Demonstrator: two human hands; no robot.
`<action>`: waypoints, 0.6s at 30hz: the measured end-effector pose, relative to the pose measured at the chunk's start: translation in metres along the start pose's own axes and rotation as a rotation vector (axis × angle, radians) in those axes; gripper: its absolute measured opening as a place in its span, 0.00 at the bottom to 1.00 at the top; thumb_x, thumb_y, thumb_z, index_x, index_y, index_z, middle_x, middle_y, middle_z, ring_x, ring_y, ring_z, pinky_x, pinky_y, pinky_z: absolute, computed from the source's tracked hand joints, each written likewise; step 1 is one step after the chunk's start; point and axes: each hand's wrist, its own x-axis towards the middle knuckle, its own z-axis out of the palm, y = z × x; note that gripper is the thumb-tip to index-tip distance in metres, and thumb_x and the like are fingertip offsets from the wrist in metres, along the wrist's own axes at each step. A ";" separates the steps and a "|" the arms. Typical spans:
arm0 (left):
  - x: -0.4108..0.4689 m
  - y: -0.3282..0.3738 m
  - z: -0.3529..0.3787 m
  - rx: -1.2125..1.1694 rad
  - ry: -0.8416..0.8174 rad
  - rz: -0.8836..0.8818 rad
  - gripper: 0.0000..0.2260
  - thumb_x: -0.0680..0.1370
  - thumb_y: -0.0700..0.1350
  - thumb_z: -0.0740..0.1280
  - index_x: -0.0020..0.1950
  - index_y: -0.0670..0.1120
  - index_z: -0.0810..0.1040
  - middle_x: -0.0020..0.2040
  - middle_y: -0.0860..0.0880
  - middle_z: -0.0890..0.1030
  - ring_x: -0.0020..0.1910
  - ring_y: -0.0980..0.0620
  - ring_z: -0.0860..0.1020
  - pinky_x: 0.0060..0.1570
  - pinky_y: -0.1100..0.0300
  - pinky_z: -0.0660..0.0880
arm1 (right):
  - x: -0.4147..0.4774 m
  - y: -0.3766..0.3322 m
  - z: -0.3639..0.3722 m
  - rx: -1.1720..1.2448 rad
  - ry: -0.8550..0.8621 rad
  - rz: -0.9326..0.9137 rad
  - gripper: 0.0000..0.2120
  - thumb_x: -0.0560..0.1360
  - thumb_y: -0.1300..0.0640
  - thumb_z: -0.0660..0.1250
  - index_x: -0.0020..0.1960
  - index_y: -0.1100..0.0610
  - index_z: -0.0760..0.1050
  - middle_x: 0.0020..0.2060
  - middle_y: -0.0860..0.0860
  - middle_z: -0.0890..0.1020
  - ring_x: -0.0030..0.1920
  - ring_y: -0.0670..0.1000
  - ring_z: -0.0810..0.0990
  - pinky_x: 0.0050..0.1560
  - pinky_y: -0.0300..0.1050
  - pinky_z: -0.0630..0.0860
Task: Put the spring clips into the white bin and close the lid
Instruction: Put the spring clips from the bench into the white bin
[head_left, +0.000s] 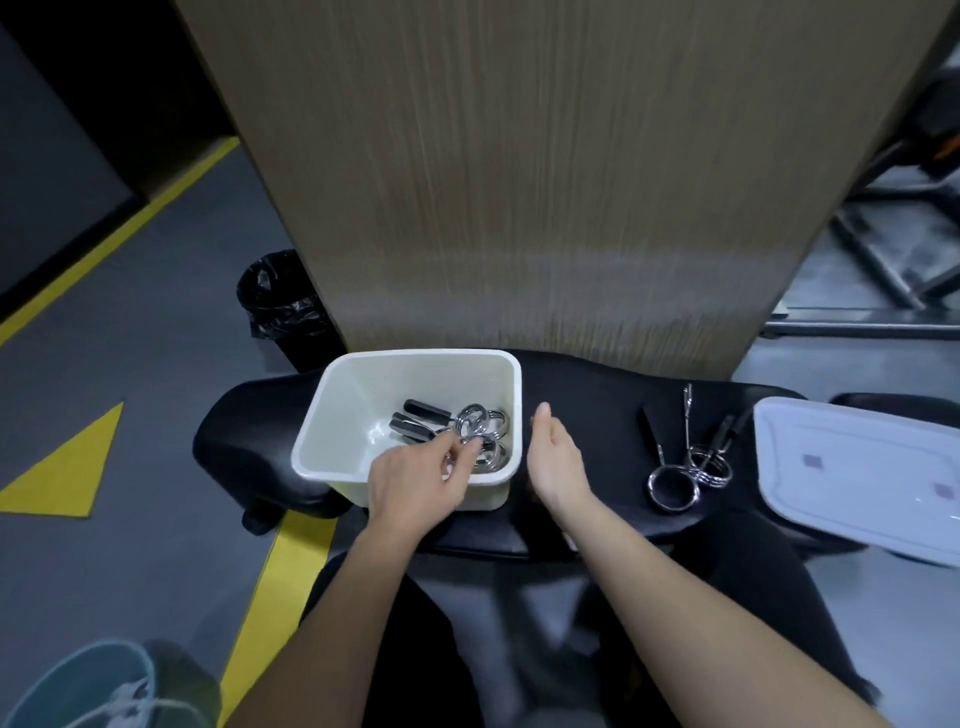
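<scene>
The white bin (332, 415) stands open on a black padded bench (587, 395). Inside it lie chrome spring clips with black handles (457, 426). My left hand (415, 478) reaches over the bin's near rim, its fingertips pinched at the chrome coil of a clip in the bin. My right hand (556, 457) rests flat and empty on the bench just right of the bin. Two more spring clips (685, 467) lie on the bench to the right. The white lid (857, 467) lies flat at the far right, partly over the bench edge.
A tall wooden panel (545, 182) rises right behind the bench. A black lined waste bin (280, 301) stands on the floor at the back left. Yellow floor markings (62, 467) run on the left. Metal gym frames (893, 249) stand at the right.
</scene>
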 end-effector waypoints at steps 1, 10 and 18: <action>-0.003 -0.001 0.001 0.003 -0.009 0.042 0.22 0.78 0.66 0.55 0.37 0.51 0.77 0.29 0.51 0.80 0.33 0.46 0.80 0.33 0.57 0.69 | 0.002 0.006 -0.010 -0.027 0.063 -0.013 0.28 0.82 0.39 0.46 0.63 0.56 0.75 0.61 0.59 0.80 0.64 0.62 0.75 0.63 0.53 0.68; -0.001 0.043 0.001 -0.013 -0.053 0.140 0.20 0.81 0.62 0.51 0.55 0.51 0.76 0.44 0.50 0.84 0.44 0.43 0.83 0.41 0.51 0.75 | 0.027 0.054 -0.117 -0.201 0.447 0.011 0.13 0.81 0.53 0.58 0.60 0.55 0.76 0.56 0.57 0.82 0.58 0.62 0.78 0.54 0.52 0.72; 0.039 0.101 0.023 0.042 -0.264 -0.218 0.24 0.82 0.59 0.56 0.65 0.40 0.69 0.58 0.39 0.81 0.56 0.36 0.80 0.49 0.48 0.73 | 0.048 0.072 -0.146 -0.321 0.552 -0.043 0.16 0.79 0.54 0.65 0.63 0.61 0.72 0.60 0.60 0.74 0.55 0.64 0.78 0.51 0.54 0.73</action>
